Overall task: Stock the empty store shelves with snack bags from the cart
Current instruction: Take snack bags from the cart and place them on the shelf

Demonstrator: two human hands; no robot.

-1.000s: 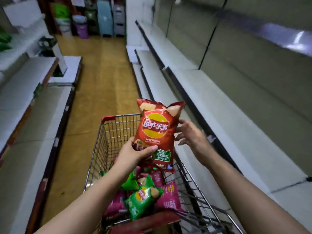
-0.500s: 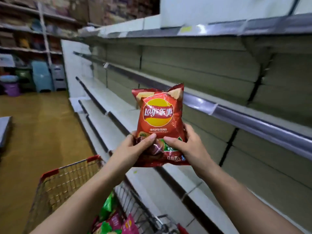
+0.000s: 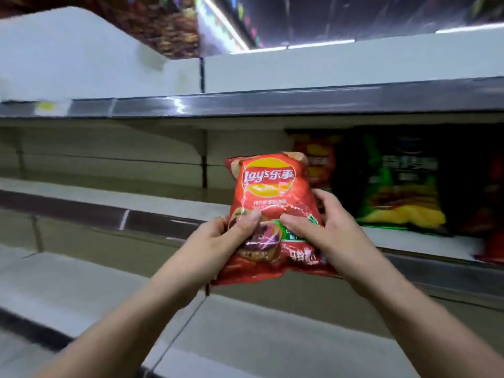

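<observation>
A: Grip?
B: Two hands, one bag. Left hand (image 3: 218, 241) and right hand (image 3: 327, 233) both clamp the lower half of the red bag (image 3: 268, 197). Thumbs press flat on the front and fingers curl round the sides.

A: The bag itself?
B: Glossy crinkled film, puffed like a pillow, dented under the thumbs. Yellow disc with a red band up top, and a green patch by the right thumb. Upright, logo to camera, centre frame.

A: Arms?
B: Two bare forearms rise from the bottom corners and converge on the bag.

A: Where is it against the shelving?
B: In the air in front of the middle shelf (image 3: 136, 197), just left of the stocked bags.

A: How many stocked?
B: Two for certain. An orange bag (image 3: 320, 162) sits behind the red bag's top right corner. A green bag (image 3: 401, 186), black, green and yellow, stands right of it. There is a red smear at the far right edge, too blurred to count.

A: Shelving?
B: Three dark glossy edge strips show, the top strip (image 3: 272, 103) crossing the whole frame. Flat pale boards, beige back panels. One yellow tag (image 3: 47, 106) sits on that strip, upper left.
</observation>
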